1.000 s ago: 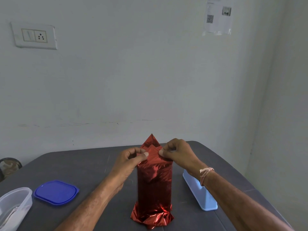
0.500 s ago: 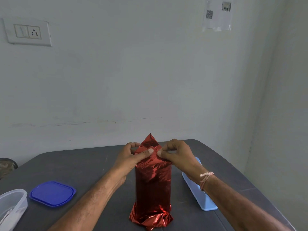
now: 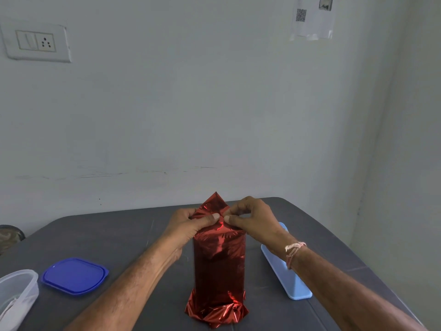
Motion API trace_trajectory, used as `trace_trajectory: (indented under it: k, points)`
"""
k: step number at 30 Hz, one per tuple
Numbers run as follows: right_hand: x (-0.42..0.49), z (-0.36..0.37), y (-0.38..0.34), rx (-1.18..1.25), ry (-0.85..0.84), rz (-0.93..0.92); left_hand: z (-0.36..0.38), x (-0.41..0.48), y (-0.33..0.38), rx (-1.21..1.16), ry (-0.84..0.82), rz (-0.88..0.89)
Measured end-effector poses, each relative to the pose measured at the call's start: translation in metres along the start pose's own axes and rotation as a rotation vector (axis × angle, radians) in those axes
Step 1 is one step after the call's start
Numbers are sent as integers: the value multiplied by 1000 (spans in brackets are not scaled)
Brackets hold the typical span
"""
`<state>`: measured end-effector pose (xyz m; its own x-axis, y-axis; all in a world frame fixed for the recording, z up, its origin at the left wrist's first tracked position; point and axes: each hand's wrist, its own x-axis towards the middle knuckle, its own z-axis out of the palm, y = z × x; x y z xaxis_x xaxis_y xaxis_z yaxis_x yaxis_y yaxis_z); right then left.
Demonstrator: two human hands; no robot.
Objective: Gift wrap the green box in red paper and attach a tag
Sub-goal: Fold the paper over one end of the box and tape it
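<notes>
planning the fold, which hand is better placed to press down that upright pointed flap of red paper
Right, probably. The right hand sits higher, its curled fingers beside the pointed flap of shiny red paper. The left hand is lower, thumb pressing the front fold.

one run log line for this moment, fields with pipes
step: fold top flap | left hand: pinching red paper | right hand: pinching same fold | box: upright, covered | tag: not seen

Plain room, perhaps at home: bare wall, switch socket, grey table.
</notes>
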<state>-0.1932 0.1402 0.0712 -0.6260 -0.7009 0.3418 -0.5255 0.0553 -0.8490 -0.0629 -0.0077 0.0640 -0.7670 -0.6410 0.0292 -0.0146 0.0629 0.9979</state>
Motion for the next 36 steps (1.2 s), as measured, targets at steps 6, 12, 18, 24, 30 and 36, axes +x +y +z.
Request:
trace_trajectory:
  k: [6,12,18,24,30,36]
  points:
    - [8,-5,-2,22,-86,34,1,4,4,36,-28,-13]
    - [15,-4,-5,-7,-125,64,-2,12,6,76,-73,-39]
    - [20,-2,-4,7,-133,80,-5,18,4,54,-82,-104]
    - [18,-3,-2,44,-145,89,-4,16,5,10,-69,-151]
    - [17,-2,-4,36,-163,72,-7,14,4,7,-82,-150]
    - [18,-2,-4,42,-165,73,-6,11,6,-5,-72,-145]
